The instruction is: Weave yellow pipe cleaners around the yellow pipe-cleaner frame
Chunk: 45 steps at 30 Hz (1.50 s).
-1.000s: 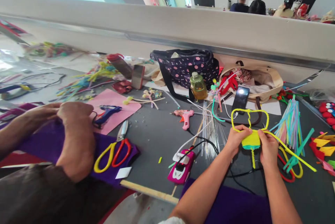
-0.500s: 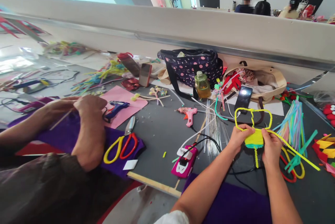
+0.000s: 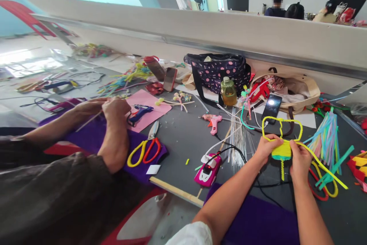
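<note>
My left hand [image 3: 268, 149] pinches the left edge of a yellow pipe-cleaner figure [image 3: 281, 149], and my right hand [image 3: 300, 158] grips its right edge. The figure has a tightly wrapped body with a teal band [image 3: 281, 157] near the bottom. Two open wire loops stand above the body, and a twisted yellow stem [image 3: 282, 170] hangs below. From my right hand a long loose yellow strand [image 3: 329, 172] trails down to the right. Scissors with red and yellow handles [image 3: 332, 189] lie beneath my right wrist, partly covered by teal pipe cleaners [image 3: 335, 166].
Pastel pipe cleaners [image 3: 327, 134] stand in a bundle at right. Ahead lie a phone [image 3: 272, 108], thin wires [image 3: 237, 141], a pink glue gun [image 3: 212, 122] and a magenta power strip [image 3: 208, 172]. At left, a co-worker's hands [image 3: 114, 108] work near other scissors [image 3: 147, 147].
The camera has turned slightly left, so the scene sits further right in view. My hands keep hold of the yellow figure in nearly the same pose.
</note>
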### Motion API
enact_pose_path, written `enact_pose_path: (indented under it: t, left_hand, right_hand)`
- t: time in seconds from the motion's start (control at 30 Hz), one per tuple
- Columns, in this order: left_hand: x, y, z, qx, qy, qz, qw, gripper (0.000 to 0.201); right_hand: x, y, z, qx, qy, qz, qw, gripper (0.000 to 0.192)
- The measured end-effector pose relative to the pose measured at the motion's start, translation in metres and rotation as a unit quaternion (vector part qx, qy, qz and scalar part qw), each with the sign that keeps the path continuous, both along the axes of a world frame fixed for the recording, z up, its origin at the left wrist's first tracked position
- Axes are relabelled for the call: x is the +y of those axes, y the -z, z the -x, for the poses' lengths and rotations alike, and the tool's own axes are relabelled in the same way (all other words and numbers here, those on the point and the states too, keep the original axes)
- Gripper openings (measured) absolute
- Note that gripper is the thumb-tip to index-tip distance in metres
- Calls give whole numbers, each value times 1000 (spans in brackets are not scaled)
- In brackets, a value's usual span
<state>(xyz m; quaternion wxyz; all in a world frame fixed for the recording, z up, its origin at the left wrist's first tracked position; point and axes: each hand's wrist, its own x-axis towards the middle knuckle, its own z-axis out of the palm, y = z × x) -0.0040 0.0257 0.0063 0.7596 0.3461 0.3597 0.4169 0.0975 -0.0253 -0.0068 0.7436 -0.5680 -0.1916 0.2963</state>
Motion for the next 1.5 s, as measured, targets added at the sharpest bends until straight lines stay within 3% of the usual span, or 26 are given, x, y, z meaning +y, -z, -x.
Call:
enact_pose_path:
  t: [0.3, 0.57, 0.7, 1.1, 1.5]
  left_hand:
    - [-2, 1, -2, -1, -12, -1, 1000, 22]
    - [3, 5, -2, -29, -22, 41, 999, 42]
    - [4, 6, 0, -25, 4, 53, 998, 49]
    - [7, 5, 5, -41, 68, 74, 994, 46]
    - [6, 5, 7, -46, 80, 67, 994, 46]
  right_hand:
    - [1, 5, -3, -31, -3, 9, 999, 31]
    - [1, 7, -2, -27, 1, 2, 1000, 31]
    - [1, 9, -5, -36, 5, 1, 999, 31]
    - [4, 1, -4, 36, 11, -26, 999, 32]
    - [2, 1, -3, 22, 15, -20, 999, 34]
